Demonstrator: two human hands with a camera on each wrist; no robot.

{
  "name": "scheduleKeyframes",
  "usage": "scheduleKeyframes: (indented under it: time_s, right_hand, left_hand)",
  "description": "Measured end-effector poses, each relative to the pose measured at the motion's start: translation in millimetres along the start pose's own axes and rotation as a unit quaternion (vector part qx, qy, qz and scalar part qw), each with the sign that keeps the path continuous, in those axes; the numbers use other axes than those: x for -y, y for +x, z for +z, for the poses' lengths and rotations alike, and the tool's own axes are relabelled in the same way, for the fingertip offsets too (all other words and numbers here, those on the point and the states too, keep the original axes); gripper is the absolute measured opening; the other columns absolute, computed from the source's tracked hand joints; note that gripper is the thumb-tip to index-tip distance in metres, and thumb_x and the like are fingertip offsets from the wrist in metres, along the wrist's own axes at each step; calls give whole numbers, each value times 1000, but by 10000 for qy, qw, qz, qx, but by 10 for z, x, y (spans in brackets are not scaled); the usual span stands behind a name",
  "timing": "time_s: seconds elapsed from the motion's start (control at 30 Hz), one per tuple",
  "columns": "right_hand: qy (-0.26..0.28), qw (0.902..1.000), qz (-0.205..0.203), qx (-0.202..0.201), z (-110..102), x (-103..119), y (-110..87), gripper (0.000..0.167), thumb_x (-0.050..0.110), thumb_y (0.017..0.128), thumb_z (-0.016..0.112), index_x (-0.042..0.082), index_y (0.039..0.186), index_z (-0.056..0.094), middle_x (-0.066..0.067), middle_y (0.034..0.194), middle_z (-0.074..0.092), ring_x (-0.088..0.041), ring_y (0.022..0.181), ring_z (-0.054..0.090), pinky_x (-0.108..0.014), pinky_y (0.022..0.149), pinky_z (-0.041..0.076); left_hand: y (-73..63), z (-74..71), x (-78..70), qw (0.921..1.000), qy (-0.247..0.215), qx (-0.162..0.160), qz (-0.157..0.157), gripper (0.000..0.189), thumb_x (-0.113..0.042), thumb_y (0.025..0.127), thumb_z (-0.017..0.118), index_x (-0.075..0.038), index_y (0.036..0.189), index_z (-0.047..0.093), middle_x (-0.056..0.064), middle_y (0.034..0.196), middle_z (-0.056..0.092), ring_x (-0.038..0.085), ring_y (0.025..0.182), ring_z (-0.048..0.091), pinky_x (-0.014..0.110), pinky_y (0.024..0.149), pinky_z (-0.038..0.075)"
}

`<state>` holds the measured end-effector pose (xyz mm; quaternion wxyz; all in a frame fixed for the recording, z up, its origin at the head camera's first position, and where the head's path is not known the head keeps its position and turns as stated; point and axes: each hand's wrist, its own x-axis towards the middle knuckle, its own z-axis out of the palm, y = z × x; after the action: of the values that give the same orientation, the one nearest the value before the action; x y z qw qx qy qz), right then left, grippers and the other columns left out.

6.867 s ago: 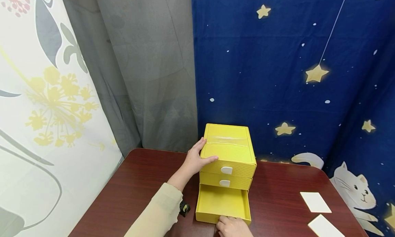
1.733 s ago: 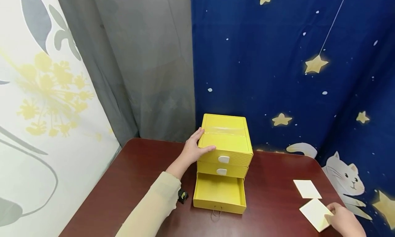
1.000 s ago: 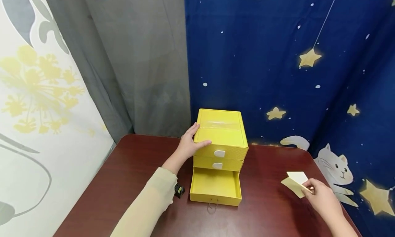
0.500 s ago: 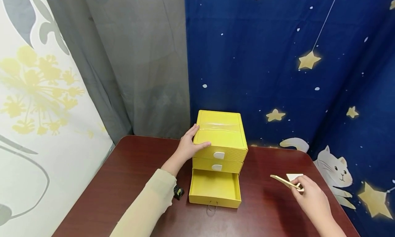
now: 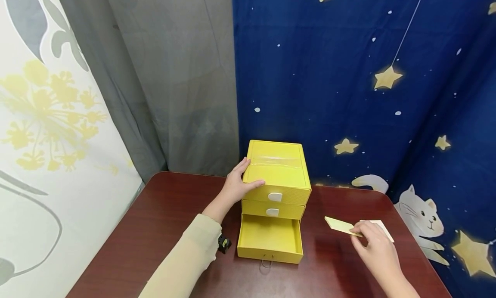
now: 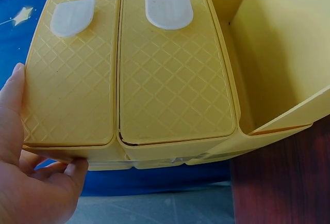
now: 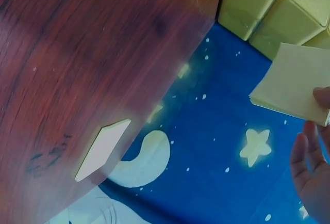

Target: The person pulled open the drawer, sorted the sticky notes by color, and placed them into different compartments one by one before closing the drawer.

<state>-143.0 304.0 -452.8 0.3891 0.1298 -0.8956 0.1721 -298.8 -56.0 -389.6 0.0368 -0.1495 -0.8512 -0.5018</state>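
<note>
A yellow drawer cabinet (image 5: 276,177) stands on the table, its bottom drawer (image 5: 270,237) pulled out with nothing inside. My left hand (image 5: 234,186) rests on the cabinet's upper left corner, thumb along the top front edge and the other fingers against its side. In the left wrist view that hand (image 6: 38,167) lies at the cabinet's edge. My right hand (image 5: 376,246) pinches a pale yellow sticky note pad (image 5: 341,225) by its edge, raised over the table right of the cabinet. The right wrist view shows the pad (image 7: 294,82) between thumb and fingers.
A white pad (image 5: 382,228) lies on the dark red table (image 5: 186,199) behind my right hand, partly covered by it. From the bottom drawer's front hangs a thin wire loop (image 5: 266,263). A starry blue curtain (image 5: 294,74) and a grey curtain (image 5: 182,74) stand behind the table.
My right hand left the drawer's front, picked up the nearer sticky note pad at the right, and has carried it leftward toward the cabinet. My left hand has stayed on the cabinet.
</note>
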Motion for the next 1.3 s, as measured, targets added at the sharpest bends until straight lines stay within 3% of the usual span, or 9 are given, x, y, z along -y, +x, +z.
scheduleKeyframes:
  time_s: [0.27, 0.5, 0.67, 1.07, 1.3]
  right_hand:
    - [142, 9989, -442, 71, 106, 139, 13, 22, -1, 61, 72, 13, 76, 67, 7, 81, 61, -10, 77, 49, -23, 69, 40]
    - [407, 9954, -845, 174, 200, 282, 25, 5, 14, 75, 62, 17, 76, 66, 8, 82, 59, -8, 77, 48, -20, 66, 41]
    - [591, 9903, -1249, -138, 300, 357, 52, 19, 23, 85, 51, 17, 74, 65, 9, 81, 59, -8, 75, 49, -19, 61, 42]
    - [1144, 9763, -1817, -283, 503, 491, 88, 14, 5, 69, 61, 16, 75, 66, 7, 82, 61, -9, 75, 51, -20, 64, 43]
    - [1207, 9752, -1836, -265, 554, 546, 71, 13, 7, 72, 59, 16, 75, 67, 7, 83, 61, -9, 75, 51, -20, 63, 44]
  left_hand:
    - [22, 5, -7, 10000, 61, 2, 57, 95, -48, 74, 76, -13, 149, 30, 1, 156, 23, 20, 144, 23, 42, 113, 27]
    - [26, 12, -12, 9999, 100, 27, 40, 96, -49, 73, 76, -13, 149, 29, 0, 156, 23, 20, 144, 23, 42, 114, 26]
    - [38, 4, -16, 10000, 64, 22, 38, 96, -50, 73, 76, -14, 149, 29, -2, 156, 23, 20, 144, 23, 42, 113, 27]
    - [27, -19, 29, 9999, 131, -4, -20, 95, -50, 73, 76, -16, 149, 29, -4, 157, 22, 19, 144, 22, 41, 114, 26]
    - [32, -2, 33, 9998, 173, 39, 54, 95, -51, 74, 74, -15, 149, 29, -3, 157, 22, 19, 144, 21, 41, 114, 26]
